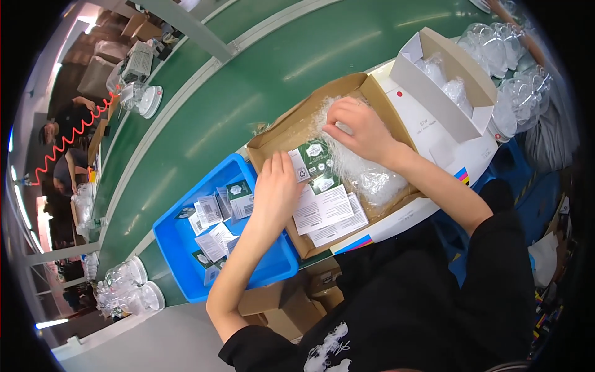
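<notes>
My left hand point(277, 189) is closed at the edge of a small white leaflet point(299, 166), over the left part of a shallow cardboard box point(280, 137). My right hand point(362, 130) has its fingers curled into a pinch above a heap of clear plastic bags point(372, 183) in the same box. Whatever lies between those fingers is too thin or hidden to make out. Beside the bags are green printed cards point(315, 150) and larger white printed sheets point(323, 209). A blue plastic bin point(186, 286) adjoins the box at its left, with several small packets point(209, 211) inside.
Right of the box, an open white carton point(446, 102) holds clear plastic wrap. Several transparent domes point(486, 49) on white bases stand at the far right; more domes point(127, 285) are at the left. A green conveyor belt point(229, 111) curves behind. Other people work at far left.
</notes>
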The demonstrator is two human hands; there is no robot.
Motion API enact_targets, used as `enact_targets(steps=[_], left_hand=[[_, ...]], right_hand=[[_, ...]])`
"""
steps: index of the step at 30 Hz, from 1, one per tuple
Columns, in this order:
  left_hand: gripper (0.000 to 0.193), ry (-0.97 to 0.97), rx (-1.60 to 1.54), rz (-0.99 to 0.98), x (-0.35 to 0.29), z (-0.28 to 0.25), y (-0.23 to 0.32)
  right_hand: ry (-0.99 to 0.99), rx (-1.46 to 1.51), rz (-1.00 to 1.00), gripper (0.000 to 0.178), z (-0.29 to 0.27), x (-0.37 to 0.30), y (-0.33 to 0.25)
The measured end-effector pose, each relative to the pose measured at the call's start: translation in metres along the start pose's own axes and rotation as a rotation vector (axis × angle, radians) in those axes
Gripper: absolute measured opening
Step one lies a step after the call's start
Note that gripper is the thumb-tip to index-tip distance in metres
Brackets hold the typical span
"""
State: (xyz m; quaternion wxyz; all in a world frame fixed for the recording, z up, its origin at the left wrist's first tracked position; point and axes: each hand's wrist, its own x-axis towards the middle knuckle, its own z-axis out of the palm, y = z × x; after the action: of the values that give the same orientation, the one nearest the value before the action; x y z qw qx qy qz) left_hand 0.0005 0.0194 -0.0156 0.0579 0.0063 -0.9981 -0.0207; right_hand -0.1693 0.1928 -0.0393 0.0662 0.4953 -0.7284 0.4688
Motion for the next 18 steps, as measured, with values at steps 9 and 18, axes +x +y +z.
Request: enact_targets(steps=[9, 18], left_hand=[[0.042, -0.158, 0.006, -0.013, 0.007, 0.006, 0.002], [0.019, -0.058, -0.102, 0.110, 0.010, -0.002, 0.008]], right_hand=[[0.077, 0.087, 0.088, 0.010, 0.004, -0.002, -0.002], [0.088, 0.006, 0.009, 0.014, -0.007, -0.012, 0.016]])
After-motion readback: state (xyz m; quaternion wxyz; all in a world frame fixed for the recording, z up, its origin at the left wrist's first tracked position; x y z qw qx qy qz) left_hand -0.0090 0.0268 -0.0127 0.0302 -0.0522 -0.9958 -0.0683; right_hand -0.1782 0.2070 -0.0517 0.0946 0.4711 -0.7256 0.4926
